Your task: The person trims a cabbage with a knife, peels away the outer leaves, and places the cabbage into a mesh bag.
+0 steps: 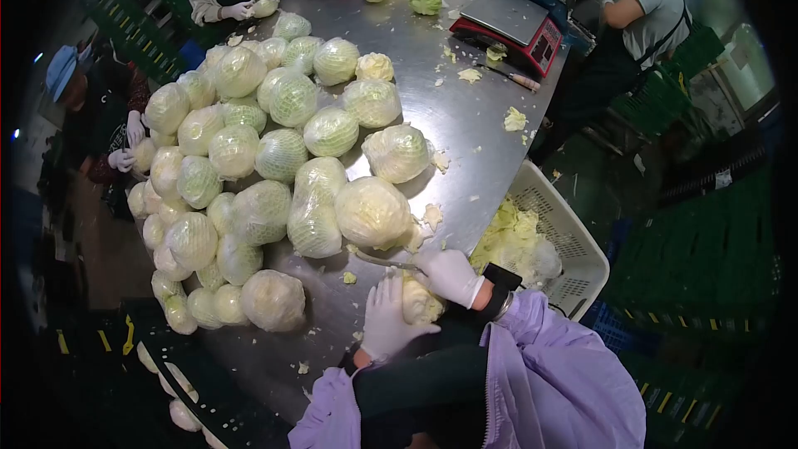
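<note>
At the near edge of the metal table (320, 357), my gloved left hand (389, 316) lies with its fingers stretched against the left side of a pale cabbage (421, 301). My gloved right hand (451, 276) is closed around the handle of a knife (382, 261) above that cabbage, and the blade points left. Just beyond the blade sits a large wrapped cabbage (373, 213). Many more wrapped cabbages (234, 151) are heaped over the left part of the table. My right hand hides part of the cabbage.
A white basket (573, 245) of leaf trimmings (515, 237) stands at the table's right edge. Farther back are a red scale (507, 21), another knife (517, 76) and loose cabbages. Three people stand around the table. Green crates (698, 249) are stacked at right.
</note>
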Demonstrator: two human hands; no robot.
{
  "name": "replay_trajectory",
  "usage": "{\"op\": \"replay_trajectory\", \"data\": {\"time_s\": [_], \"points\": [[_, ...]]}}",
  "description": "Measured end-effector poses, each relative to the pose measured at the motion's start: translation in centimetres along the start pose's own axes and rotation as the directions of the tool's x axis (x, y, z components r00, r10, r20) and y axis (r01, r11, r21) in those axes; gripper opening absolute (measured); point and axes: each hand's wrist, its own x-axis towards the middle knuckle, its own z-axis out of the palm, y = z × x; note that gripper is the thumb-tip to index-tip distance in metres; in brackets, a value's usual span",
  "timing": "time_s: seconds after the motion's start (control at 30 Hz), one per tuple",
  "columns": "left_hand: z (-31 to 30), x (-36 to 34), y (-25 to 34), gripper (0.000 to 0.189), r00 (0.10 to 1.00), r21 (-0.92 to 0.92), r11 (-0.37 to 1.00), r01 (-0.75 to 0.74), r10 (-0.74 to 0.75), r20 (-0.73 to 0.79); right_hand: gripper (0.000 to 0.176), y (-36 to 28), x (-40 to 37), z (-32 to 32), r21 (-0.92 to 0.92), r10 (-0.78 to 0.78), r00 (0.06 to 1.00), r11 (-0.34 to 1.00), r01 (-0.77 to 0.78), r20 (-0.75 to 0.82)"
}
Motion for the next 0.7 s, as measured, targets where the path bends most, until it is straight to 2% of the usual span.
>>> {"op": "replay_trajectory", "data": {"time_s": [0.1,0.13,0.17,0.23,0.3,0.37,0.4,0.43,0.47,0.5,0.53,0.57,0.6,0.63,0.67,0.7], "points": [[-0.3,0.8,-0.5,0.114,0.997,0.046,0.996,-0.074,0.075,-0.018,0.025,4.1,0.7,2.4,0.014,0.08,0.994,0.997,-0.079,-0.08],[-0.9,0.9,-1.1,0.109,0.992,0.01,0.992,-0.124,0.124,-0.019,0.023,4.8,0.9,1.9,0.002,0.136,0.99,0.991,-0.136,-0.037],[-1.4,0.9,-1.8,0.109,0.992,0.013,0.992,-0.123,0.123,-0.026,0.023,5.5,0.7,2.2,0.0,0.129,0.991,0.992,-0.129,-0.04],[-2.4,0.8,-3.4,0.104,0.976,-0.07,0.973,-0.22,0.219,-0.019,0.022,5.9,0.4,2.6,0.103,0.049,0.989,0.994,-0.034,-0.141],[-2.6,0.3,-4.2,0.101,0.977,-0.124,0.97,-0.21,0.212,0.008,0.024,6.4,-0.2,3.0,0.138,0.075,0.987,0.989,-0.055,-0.139],[-2.9,0.0,-5.5,0.104,0.971,-0.15,0.964,-0.221,0.232,0.061,0.027,7.4,-0.9,2.2,0.053,0.36,0.933,0.932,-0.359,-0.013],[-3.0,-0.1,-6.3,0.104,0.969,-0.147,0.962,-0.23,0.241,0.06,0.038,7.5,-1.1,0.7,0.089,0.439,0.896,0.891,-0.444,0.07],[-3.0,-0.4,-7.0,0.105,0.986,-0.295,0.947,-0.128,0.153,0.064,0.038,6.9,-1.4,-0.1,0.086,0.437,0.897,0.893,-0.441,0.064],[-2.6,-0.9,-7.4,0.106,0.994,-0.438,0.899,-0.014,0.058,0.088,0.044,5.8,-2.3,-0.3,0.184,0.287,0.955,0.945,-0.27,-0.072],[-2.6,-0.9,-6.8,0.106,0.994,-0.442,0.897,-0.006,0.053,0.095,0.05,4.7,-3.4,-0.4,0.261,0.143,0.966,0.962,-0.084,-0.217],[-3.0,-0.6,-5.6,0.107,0.995,-0.375,0.925,-0.063,0.088,0.05,0.062,3.2,-3.9,-0.8,0.399,0.116,0.992,0.913,-0.085,-0.053],[-3.2,-0.2,-4.3,0.107,0.991,-0.302,0.946,-0.122,0.13,0.006,0.058,1.9,-3.9,-0.7,0.422,0.026,0.999,0.906,-0.036,0.029],[-3.0,0.2,-2.9,0.104,0.987,-0.191,0.968,-0.162,0.157,-0.043,0.056,1.3,-4.1,1.1,0.384,-0.011,1.0,0.923,0.016,-0.015],[-2.1,0.3,-2.4,0.104,0.986,-0.19,0.967,-0.167,0.161,-0.045,0.054,0.7,-4.0,2.0,0.34,-0.054,0.997,0.938,0.071,-0.057],[-0.9,0.4,-2.3,0.102,0.986,-0.155,0.978,-0.138,0.12,-0.12,0.054,0.8,-4.0,1.9,0.337,-0.059,0.996,0.938,0.076,-0.061],[-0.4,0.5,-2.4,0.1,0.977,-0.12,0.987,-0.102,0.077,-0.198,0.053,0.3,-3.8,1.0,0.361,-0.011,1.0,0.933,0.003,0.02]]}}
